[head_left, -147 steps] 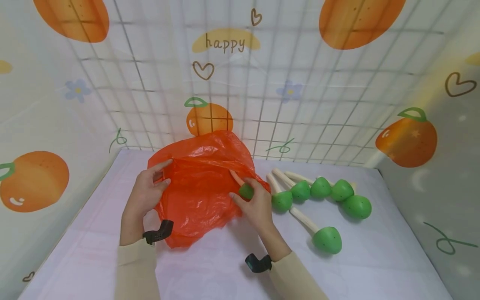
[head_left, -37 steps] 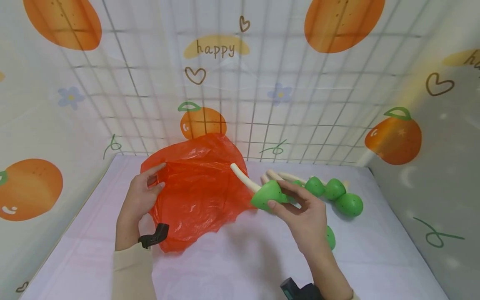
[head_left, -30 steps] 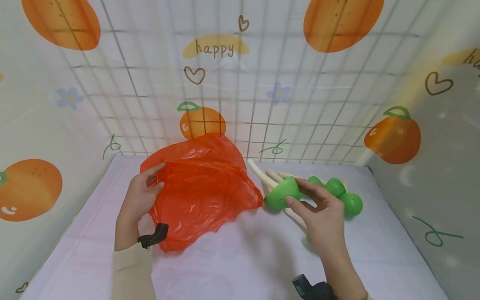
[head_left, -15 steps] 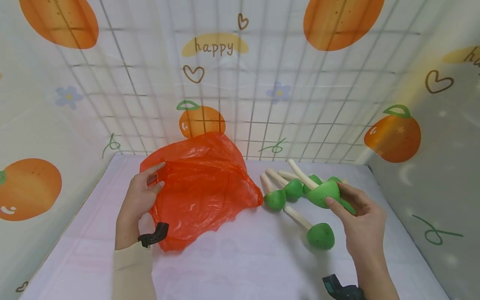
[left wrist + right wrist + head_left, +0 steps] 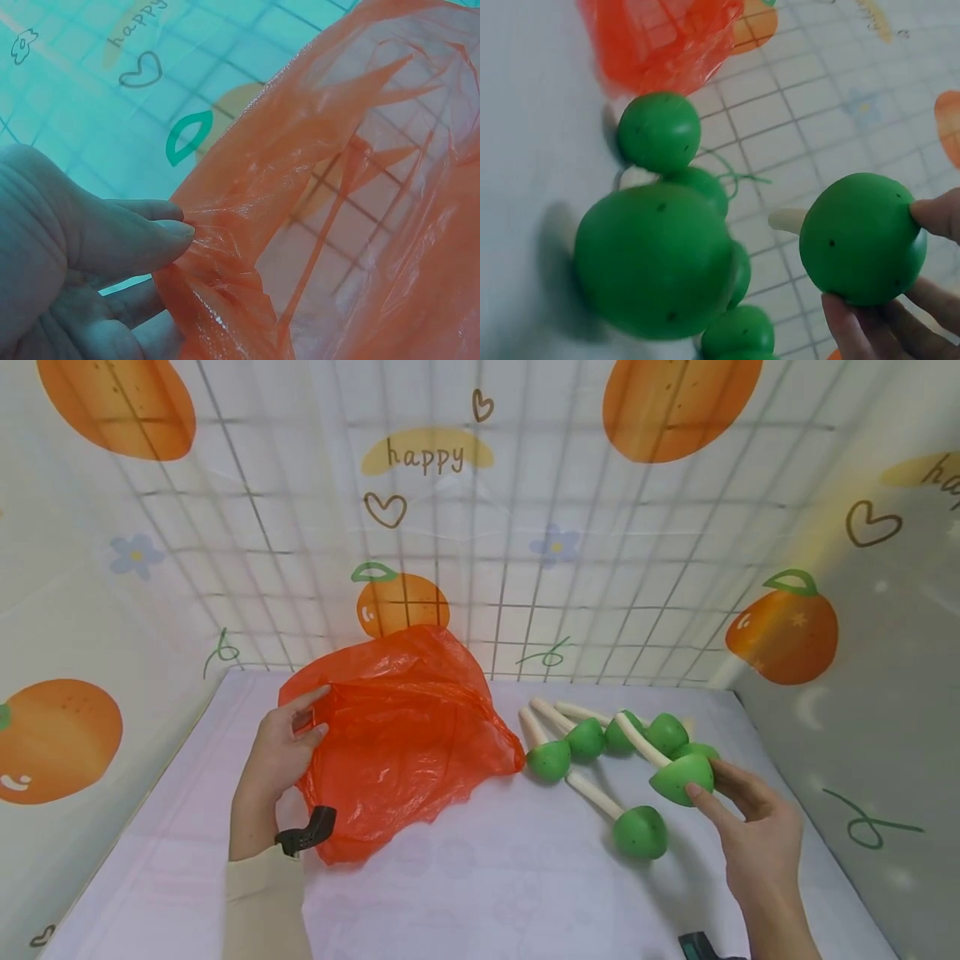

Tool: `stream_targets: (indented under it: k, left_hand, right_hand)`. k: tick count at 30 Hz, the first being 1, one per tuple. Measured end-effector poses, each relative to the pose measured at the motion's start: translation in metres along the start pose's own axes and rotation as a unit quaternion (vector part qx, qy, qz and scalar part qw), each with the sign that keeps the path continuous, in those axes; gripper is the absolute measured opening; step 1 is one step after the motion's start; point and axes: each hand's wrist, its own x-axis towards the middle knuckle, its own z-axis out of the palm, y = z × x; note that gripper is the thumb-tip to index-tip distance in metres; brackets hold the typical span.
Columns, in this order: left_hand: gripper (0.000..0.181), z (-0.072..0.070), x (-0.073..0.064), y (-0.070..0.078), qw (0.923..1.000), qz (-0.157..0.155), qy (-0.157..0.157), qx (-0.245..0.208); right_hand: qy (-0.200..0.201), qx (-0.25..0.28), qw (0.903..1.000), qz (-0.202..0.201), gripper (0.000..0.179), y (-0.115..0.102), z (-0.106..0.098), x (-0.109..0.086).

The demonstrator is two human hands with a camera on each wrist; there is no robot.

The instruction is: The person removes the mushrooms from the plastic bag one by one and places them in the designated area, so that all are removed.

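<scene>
My left hand [image 5: 279, 758] pinches the rim of a red plastic bag [image 5: 405, 760] between thumb and fingers, at the bag's left side; the left wrist view shows the crumpled film [image 5: 225, 225] there. My right hand [image 5: 761, 827] holds a green-capped toy mushroom [image 5: 684, 779] by its cap, above the table, its pale stem pointing up and left. In the right wrist view the cap [image 5: 862, 240] sits between thumb and fingertips. Just behind it lie several like mushrooms [image 5: 550, 761] in a row, caps toward me. One more mushroom [image 5: 640, 832] lies nearer, in front of the row.
A pale cloth-covered table [image 5: 450, 910] lies under everything. Behind it stands a white printed sheet [image 5: 555, 635] with a grid showing through, and similar sheets close off both sides. The bag's right corner nearly touches the leftmost mushroom of the row.
My right hand was inside the bag at a mushroom; it has come out with a mushroom and moved right, over the row to its right end. My left hand keeps its hold on the bag.
</scene>
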Motion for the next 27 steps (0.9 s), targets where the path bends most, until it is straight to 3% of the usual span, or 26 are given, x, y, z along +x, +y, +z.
stream_targets:
  k: [4, 20, 27]
  left_hand:
    - [0.056, 0.000, 0.000, -0.003, 1.0000, 0.003, 0.000, 0.010]
    - [0.057, 0.001, 0.001, -0.004, 1.0000, 0.008, 0.001, 0.000]
    - [0.057, 0.002, 0.000, -0.003, 1.0000, 0.004, 0.000, -0.001]
  right_hand:
    - [0.006, -0.028, 0.9996, 0.004, 0.053, 0.013, -0.008, 0.002]
    - [-0.018, -0.008, 0.9997, 0.012, 0.054, 0.041, -0.036, 0.011]
    - [-0.017, -0.040, 0.9989, 0.018, 0.053, 0.054, -0.038, 0.014]
